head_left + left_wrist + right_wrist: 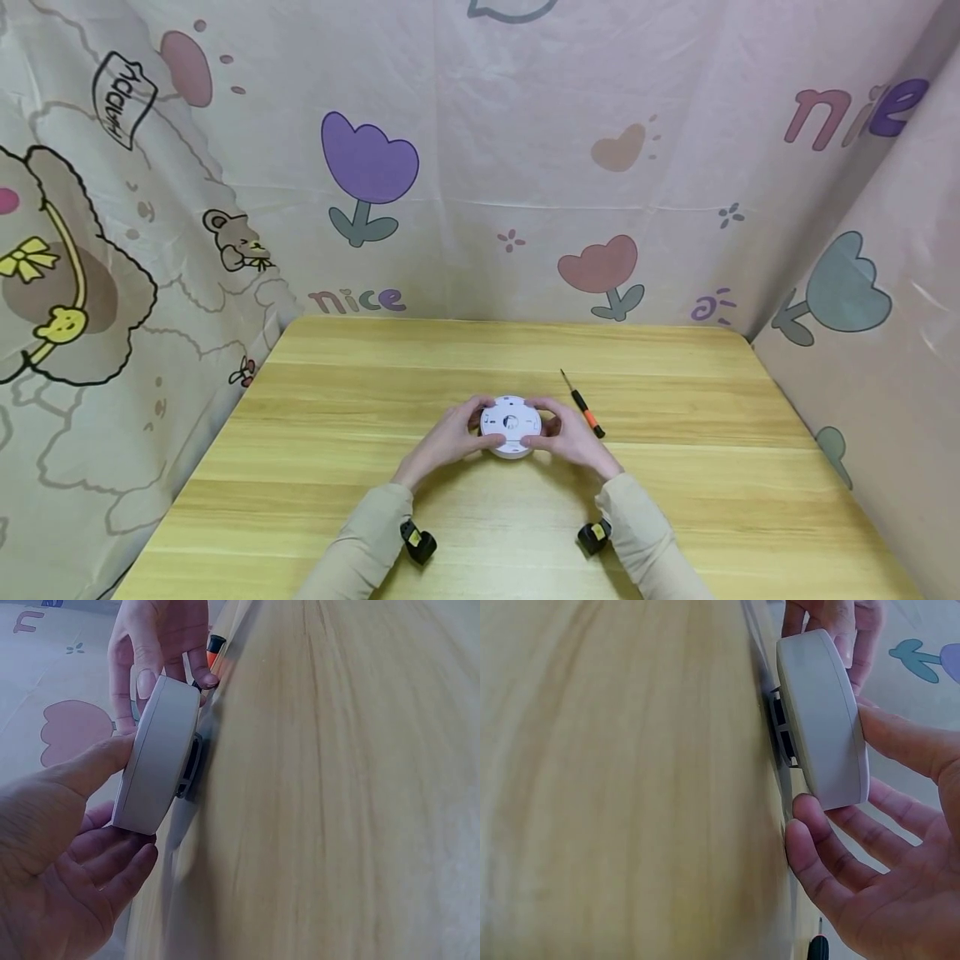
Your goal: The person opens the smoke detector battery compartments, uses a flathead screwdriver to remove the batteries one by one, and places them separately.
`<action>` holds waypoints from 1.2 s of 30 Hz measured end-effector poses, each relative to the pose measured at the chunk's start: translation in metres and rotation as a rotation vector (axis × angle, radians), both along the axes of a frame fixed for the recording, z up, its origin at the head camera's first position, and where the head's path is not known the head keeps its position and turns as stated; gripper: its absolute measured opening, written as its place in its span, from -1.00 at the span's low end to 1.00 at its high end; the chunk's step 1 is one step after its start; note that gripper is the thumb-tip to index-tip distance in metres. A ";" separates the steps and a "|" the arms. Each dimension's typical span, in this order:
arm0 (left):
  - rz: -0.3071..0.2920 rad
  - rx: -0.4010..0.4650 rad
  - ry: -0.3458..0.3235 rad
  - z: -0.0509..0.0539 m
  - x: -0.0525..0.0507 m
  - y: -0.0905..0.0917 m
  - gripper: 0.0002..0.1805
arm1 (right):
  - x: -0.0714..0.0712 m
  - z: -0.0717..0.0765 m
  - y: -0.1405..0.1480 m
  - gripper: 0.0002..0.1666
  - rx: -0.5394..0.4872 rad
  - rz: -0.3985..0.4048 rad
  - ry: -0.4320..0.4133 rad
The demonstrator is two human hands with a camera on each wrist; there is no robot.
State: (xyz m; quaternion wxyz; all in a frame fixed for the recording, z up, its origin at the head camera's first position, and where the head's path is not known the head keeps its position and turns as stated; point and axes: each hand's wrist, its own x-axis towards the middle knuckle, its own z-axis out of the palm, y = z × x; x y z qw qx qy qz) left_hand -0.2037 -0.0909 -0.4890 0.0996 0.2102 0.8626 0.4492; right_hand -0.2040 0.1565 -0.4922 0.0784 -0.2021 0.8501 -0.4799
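A white round smoke detector [517, 433] is held between both hands near the middle of the table, its flat marked back facing up. My left hand [450, 435] grips its left side, thumb on the upper face and fingers beneath the edge. The right hand [572, 435] holds the opposite side in the same way. In the left wrist view the smoke detector [161, 754] shows a smooth side wall, with a dark slotted part jutting from its underside. The right wrist view shows that slotted part of the smoke detector [821, 724] just above the wood.
A screwdriver [587, 410] with a black and orange handle lies just right of the right hand, its tip pointing away. The wooden table [360, 375] is bordered at the back and sides by a printed cloth [480, 150]. Small black cameras sit at both wrists.
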 end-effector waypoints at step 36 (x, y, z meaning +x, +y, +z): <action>0.009 -0.038 0.054 0.003 -0.004 0.004 -0.28 | -0.006 0.010 -0.004 -0.21 0.073 -0.004 -0.055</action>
